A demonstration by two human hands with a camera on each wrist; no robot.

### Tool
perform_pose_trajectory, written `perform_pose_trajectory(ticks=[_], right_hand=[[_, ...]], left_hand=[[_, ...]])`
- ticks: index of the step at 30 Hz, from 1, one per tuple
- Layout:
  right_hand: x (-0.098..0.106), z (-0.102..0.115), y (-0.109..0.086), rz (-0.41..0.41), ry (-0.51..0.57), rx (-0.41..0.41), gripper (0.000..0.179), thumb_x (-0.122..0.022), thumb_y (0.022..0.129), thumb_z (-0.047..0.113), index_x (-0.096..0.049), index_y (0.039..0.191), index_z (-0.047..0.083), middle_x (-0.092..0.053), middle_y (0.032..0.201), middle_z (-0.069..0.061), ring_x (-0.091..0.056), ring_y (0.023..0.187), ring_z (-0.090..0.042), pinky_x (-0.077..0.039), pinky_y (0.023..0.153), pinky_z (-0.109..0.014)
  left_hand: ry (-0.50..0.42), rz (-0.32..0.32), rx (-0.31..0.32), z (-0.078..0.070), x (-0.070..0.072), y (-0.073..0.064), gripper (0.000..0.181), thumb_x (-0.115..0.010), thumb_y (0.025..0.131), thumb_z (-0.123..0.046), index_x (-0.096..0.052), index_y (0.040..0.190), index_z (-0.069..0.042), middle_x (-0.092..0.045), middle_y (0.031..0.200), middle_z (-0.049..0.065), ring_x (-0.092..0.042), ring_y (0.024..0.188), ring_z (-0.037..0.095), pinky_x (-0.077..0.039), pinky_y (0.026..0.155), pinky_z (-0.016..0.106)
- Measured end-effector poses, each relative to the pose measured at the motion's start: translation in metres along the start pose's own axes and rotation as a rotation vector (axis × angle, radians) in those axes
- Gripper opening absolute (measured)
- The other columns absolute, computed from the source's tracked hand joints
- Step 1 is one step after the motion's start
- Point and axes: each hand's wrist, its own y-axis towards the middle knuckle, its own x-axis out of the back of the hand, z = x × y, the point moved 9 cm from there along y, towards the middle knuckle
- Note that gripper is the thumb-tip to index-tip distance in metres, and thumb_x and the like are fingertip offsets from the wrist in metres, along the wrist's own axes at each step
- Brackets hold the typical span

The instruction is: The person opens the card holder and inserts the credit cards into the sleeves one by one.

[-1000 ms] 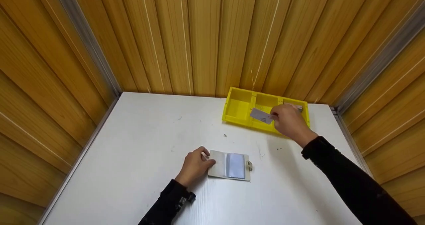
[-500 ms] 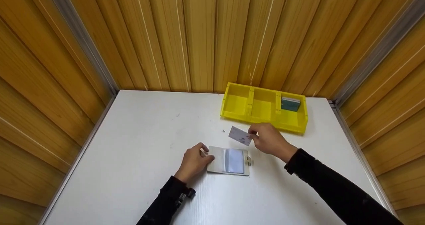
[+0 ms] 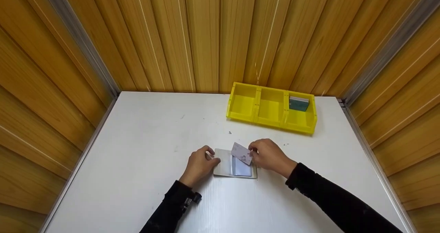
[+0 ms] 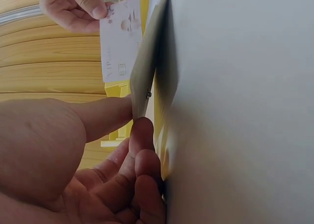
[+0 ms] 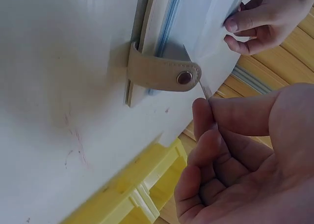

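Observation:
A cream card holder (image 3: 222,164) lies spread on the white table, its clear plastic sleeves (image 3: 242,170) showing on the right half. My left hand (image 3: 200,165) pinches the holder's left edge between thumb and fingers, as the left wrist view (image 4: 140,81) also shows. A pale printed card (image 3: 241,153) is pinched at one end by my right hand (image 3: 270,156), tilted above the sleeves. In the left wrist view flowers and a chip mark are visible on that card (image 4: 120,42). The holder's snap strap (image 5: 164,74) sticks up near the card in the right wrist view.
At the back right stands a yellow tray (image 3: 271,123) with three compartments. Its right compartment holds a stack of cards (image 3: 299,103), dark green in front. Wood-patterned panels (image 3: 202,37) wall in the table (image 3: 151,130) at the back and sides.
My right hand has brought the card from over the yellow tray, toward me and left, to above the holder's sleeves. The left hand keeps its hold on the holder's edge.

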Motion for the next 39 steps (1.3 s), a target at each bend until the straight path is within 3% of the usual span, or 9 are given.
perform_pose_trajectory(ticks=[10, 21, 27, 34, 39], right_hand=[[-0.008, -0.004, -0.006, -0.015, 0.042, -0.081, 0.018, -0.073, 0.100, 0.009, -0.086, 0.111, 0.004, -0.083, 0.102, -0.006, -0.069, 0.093, -0.020, -0.060, 0.096, -0.049], [-0.012, -0.003, -0.012, -0.042, 0.116, -0.186, 0.025, -0.071, 0.099, 0.009, -0.084, 0.117, -0.002, -0.084, 0.107, -0.011, -0.071, 0.093, -0.020, -0.061, 0.090, -0.044], [-0.015, 0.000, -0.014, -0.052, 0.171, -0.201, 0.028, -0.068, 0.095, 0.005, -0.083, 0.117, -0.005, -0.084, 0.113, -0.015, -0.067, 0.087, -0.017, -0.051, 0.071, -0.029], [-0.021, -0.007, -0.020, -0.046, 0.213, -0.285, 0.031, -0.067, 0.092, 0.004, -0.083, 0.118, -0.005, -0.083, 0.117, -0.016, -0.067, 0.092, -0.020, -0.050, 0.075, -0.030], [-0.024, -0.006, -0.021, -0.053, 0.237, -0.296, 0.032, -0.068, 0.092, 0.004, -0.083, 0.119, -0.005, -0.083, 0.118, -0.017, -0.069, 0.091, -0.020, -0.052, 0.075, -0.030]], left_hand=[[-0.012, -0.002, 0.014, 0.000, -0.002, 0.001, 0.028, -0.084, 0.094, -0.024, -0.073, 0.113, -0.007, -0.072, 0.079, 0.002, -0.060, 0.069, 0.013, -0.048, 0.066, 0.030], [-0.009, -0.002, 0.011, -0.001, 0.000, 0.002, 0.027, -0.084, 0.094, -0.023, -0.073, 0.113, -0.007, -0.072, 0.079, 0.002, -0.061, 0.069, 0.013, -0.048, 0.068, 0.032], [-0.008, -0.008, 0.005, 0.000, -0.001, 0.002, 0.027, -0.084, 0.094, -0.023, -0.073, 0.113, -0.006, -0.072, 0.078, 0.001, -0.061, 0.069, 0.012, -0.048, 0.069, 0.031], [-0.012, -0.003, 0.002, 0.000, -0.003, 0.000, 0.027, -0.084, 0.094, -0.022, -0.073, 0.113, -0.006, -0.071, 0.078, 0.001, -0.061, 0.069, 0.012, -0.048, 0.068, 0.030], [-0.016, -0.003, 0.005, 0.000, -0.002, -0.001, 0.026, -0.084, 0.094, -0.021, -0.074, 0.113, -0.005, -0.071, 0.078, 0.001, -0.060, 0.068, 0.012, -0.048, 0.067, 0.030]])
